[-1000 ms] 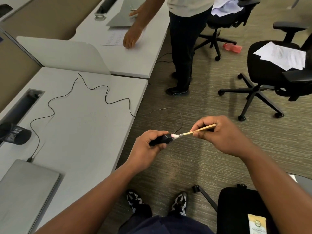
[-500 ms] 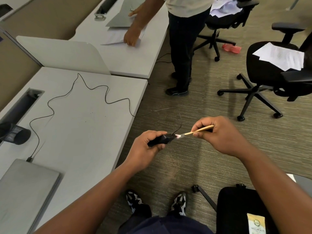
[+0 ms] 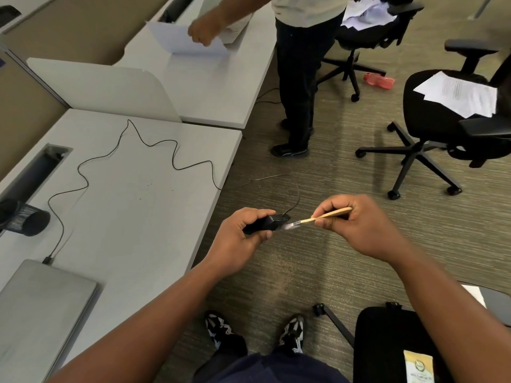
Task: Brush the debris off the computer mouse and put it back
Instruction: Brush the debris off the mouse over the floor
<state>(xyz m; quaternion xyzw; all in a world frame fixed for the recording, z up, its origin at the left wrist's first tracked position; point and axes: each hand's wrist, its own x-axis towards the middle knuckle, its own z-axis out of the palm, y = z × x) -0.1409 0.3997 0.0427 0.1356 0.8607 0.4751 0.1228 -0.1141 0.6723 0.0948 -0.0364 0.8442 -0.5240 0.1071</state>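
- Left hand (image 3: pixel 237 239) grasping black computer mouse (image 3: pixel 265 224), held in air over carpet (image 3: pixel 318 167), just off desk (image 3: pixel 132 205) edge.
- Right hand (image 3: pixel 356 225) pinching wooden brush (image 3: pixel 318 218); bristles touching mouse front.
- Mouse cable (image 3: pixel 143 158) snaking across desk.

Striped grey-green carpet (image 3: pixel 318 150) covers the floor. A pale grey desk (image 3: pixel 132 217) fills nine o'clock, with a second desk (image 3: pixel 215 87) beyond a low divider (image 3: pixel 105 89) at eleven. Tan partition walls (image 3: pixel 83 26) run behind them. Black office chairs (image 3: pixel 453 125) stand at one and two o'clock.
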